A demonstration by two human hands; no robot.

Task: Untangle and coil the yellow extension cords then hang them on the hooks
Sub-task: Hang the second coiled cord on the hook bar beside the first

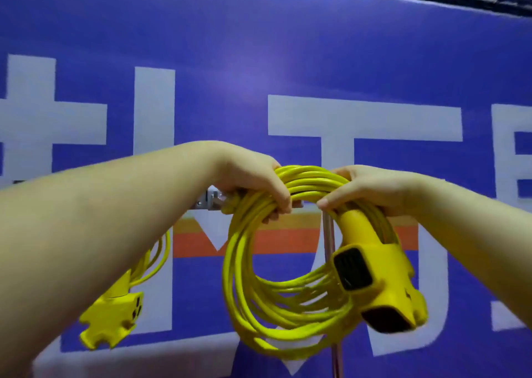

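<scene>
Here we hold a coiled yellow extension cord [259,262] up against a blue banner wall with white lettering [288,60]. Our left hand [247,181] has its fingers curled round the top of the coil; our right hand [371,190] grips the same bundle just beside it, thumb and fingers closed on the strands. The cord's yellow multi-outlet block with black sockets [374,279] hangs below the right hand. Behind the left hand we see a grey metal hook bracket [211,200]. A second yellow cord with outlet end [115,317] hangs lower left, partly hidden by the forearm

Hook bracket [211,200] crowded: hung cord [149,262] left, wall [259,60] behind.
</scene>
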